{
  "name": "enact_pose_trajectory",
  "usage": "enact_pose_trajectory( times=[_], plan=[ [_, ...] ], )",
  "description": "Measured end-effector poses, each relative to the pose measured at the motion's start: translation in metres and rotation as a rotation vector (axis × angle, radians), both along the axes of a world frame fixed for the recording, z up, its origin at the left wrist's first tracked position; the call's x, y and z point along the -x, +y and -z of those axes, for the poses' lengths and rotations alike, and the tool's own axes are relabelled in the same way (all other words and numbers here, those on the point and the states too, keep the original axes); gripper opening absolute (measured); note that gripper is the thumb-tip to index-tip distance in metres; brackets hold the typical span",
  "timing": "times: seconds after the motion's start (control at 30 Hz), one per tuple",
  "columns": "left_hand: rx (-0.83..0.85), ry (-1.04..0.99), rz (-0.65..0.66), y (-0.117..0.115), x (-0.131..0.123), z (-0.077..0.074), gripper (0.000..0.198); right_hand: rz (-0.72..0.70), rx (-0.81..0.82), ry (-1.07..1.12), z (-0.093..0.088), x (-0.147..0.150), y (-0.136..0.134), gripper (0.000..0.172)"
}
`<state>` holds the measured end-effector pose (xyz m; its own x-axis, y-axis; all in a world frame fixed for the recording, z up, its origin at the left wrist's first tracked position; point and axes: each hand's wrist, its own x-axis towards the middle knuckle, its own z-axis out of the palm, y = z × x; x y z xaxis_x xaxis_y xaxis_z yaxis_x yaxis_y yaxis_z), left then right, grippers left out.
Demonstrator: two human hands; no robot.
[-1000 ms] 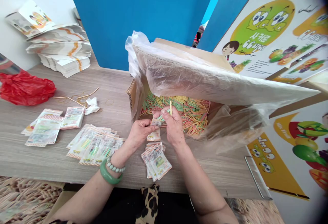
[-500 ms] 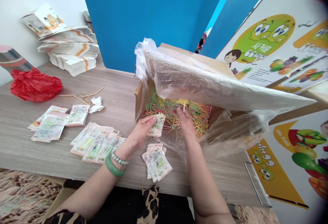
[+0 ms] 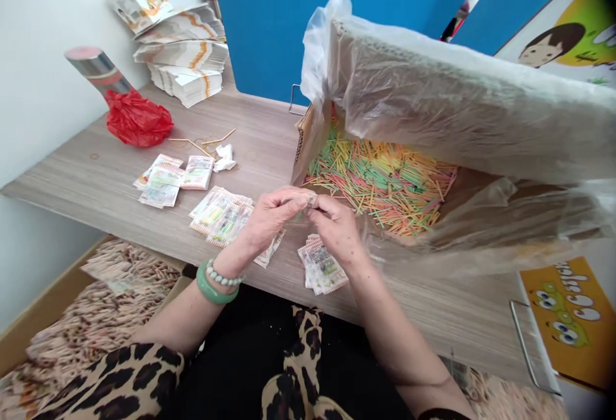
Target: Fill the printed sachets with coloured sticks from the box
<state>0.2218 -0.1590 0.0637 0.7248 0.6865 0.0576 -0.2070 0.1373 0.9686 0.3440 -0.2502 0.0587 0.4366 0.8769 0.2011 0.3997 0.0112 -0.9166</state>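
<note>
My left hand (image 3: 269,218) and my right hand (image 3: 337,224) meet in front of the carton, fingers pinched together at the top of a small clear printed packet (image 3: 299,218). Most of that packet is hidden behind the fingers. Behind it, the carton (image 3: 302,141), lined with clear plastic, holds a heap of thin coloured sticks (image 3: 385,176) in green, yellow, orange and pink. A small pile of packets (image 3: 323,267) lies below my right hand. Beside my left wrist, a spread of packets with coloured sticks inside (image 3: 224,218) rests on the table.
Farther left are more packets (image 3: 161,183), a crumpled white tissue (image 3: 224,157), and a red plastic bag (image 3: 137,118) by a metallic cylinder. Stacked folded cartons (image 3: 185,67) stand at the back. Below the table's front edge, a large box holds many packets (image 3: 101,304).
My right hand has left the sticks in the carton and come to the packet in my left hand. The view has shifted, so everything on the table appears farther right and higher.
</note>
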Motion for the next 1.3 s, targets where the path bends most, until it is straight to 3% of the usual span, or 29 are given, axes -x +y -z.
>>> enact_pose_trajectory(
  times=[0.2,0.27,0.33,0.47,0.57,0.67,0.8,0.87,0.93,1.03,1.1,1.17,1.23,1.3],
  plan=[
    [-0.004,0.155,-0.097,-0.002,0.051,-0.004,0.013,-0.193,0.112,-0.042,0.003,0.026,-0.010,0.018],
    [0.046,0.227,-0.161,0.000,0.065,0.004,0.017,-0.160,0.173,-0.088,0.006,0.022,-0.027,0.017],
    [-0.006,0.305,-0.227,0.004,0.075,0.018,0.021,-0.062,0.306,-0.221,0.011,0.014,-0.049,0.018],
    [-0.571,0.584,-0.372,0.010,0.080,0.053,0.027,0.141,0.720,-0.593,0.028,0.011,-0.087,0.019],
    [-0.945,0.876,-0.383,0.008,0.080,0.069,0.036,0.166,0.870,-0.696,0.044,0.018,-0.097,0.030],
    [-1.129,0.943,-0.419,0.005,0.085,0.068,0.038,0.178,0.860,-0.607,0.054,0.021,-0.094,0.028],
    [-1.182,0.861,-0.488,0.004,0.090,0.058,0.029,0.189,0.832,-0.573,0.051,0.018,-0.095,0.022],
    [-1.129,0.773,-0.477,0.002,0.086,0.052,0.025,0.178,0.811,-0.607,0.045,0.016,-0.101,0.026],
    [-0.974,0.648,-0.372,-0.004,0.075,0.046,0.026,0.199,0.713,-0.605,0.039,0.015,-0.110,0.027],
    [-0.536,0.534,-0.048,-0.020,0.049,0.034,0.025,0.269,0.468,-0.390,0.030,0.013,-0.119,0.022],
    [-0.179,0.455,0.187,-0.031,0.026,0.024,0.039,0.305,0.325,-0.119,0.026,0.011,-0.116,0.019],
    [0.121,0.338,0.335,-0.041,0.003,0.015,0.047,0.309,0.213,0.134,0.024,0.009,-0.104,0.022],
    [0.321,0.238,0.328,-0.045,-0.015,0.009,0.048,0.301,0.122,0.296,0.025,0.006,-0.087,0.026],
    [0.434,0.169,0.229,-0.044,-0.026,0.008,0.049,0.301,0.057,0.379,0.027,0.003,-0.073,0.025]
  ],
)
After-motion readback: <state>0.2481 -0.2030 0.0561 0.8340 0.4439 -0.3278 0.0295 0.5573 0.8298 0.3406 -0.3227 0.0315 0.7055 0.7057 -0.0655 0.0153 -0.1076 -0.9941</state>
